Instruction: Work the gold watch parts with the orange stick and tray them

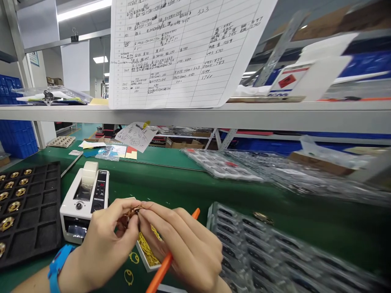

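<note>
My left hand [105, 244] and my right hand [186, 248] meet low in the middle, fingertips pinched together on a small brass-coloured part [132, 212]. An orange pen-like tool [166, 260] lies along my right hand, tucked under its fingers. Just below the hands sits a small white tray with a sheet of yellow stickers [147, 251]. Loose yellow ring stickers [131, 266] lie on the green mat [171, 183]. A blue band is on my left wrist [58, 262].
A white tape dispenser [85, 197] stands left of the hands. A black compartment tray [33, 211] with several gold parts is at far left. Clear plastic blister trays [275, 252] fill the right. A grey shelf [214, 114] with a handwritten sheet [183, 49] hangs overhead.
</note>
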`<state>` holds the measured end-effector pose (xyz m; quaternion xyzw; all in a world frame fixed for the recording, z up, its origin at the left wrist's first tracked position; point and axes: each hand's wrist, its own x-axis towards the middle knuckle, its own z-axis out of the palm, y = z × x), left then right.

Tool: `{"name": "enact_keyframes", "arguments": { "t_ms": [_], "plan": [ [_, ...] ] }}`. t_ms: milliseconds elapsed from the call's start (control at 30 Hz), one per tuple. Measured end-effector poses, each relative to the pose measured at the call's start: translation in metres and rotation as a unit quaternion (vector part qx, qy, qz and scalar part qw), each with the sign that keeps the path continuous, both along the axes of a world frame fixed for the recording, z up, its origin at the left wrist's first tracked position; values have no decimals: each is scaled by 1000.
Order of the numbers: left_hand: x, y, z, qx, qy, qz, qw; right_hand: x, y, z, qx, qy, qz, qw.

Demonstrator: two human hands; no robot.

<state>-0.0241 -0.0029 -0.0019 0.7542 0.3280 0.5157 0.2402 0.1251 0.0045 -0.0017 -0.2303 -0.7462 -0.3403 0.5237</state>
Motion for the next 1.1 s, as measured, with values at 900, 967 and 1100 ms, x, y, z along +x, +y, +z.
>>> {"name": "enact_keyframes", "arguments": {
  "t_ms": [900, 967, 1100],
  "plan": [
    [-9, 20, 15, -292, -176, -254, 905, 14, -5, 12, -388, 71, 191, 899],
    [-9, 19, 15, -277, -172, -241, 914, 14, -5, 12, -379, 60, 194, 903],
    [-9, 19, 14, -231, -162, -217, 934, 10, -5, 10, -366, 58, 173, 913]
  ]
}}
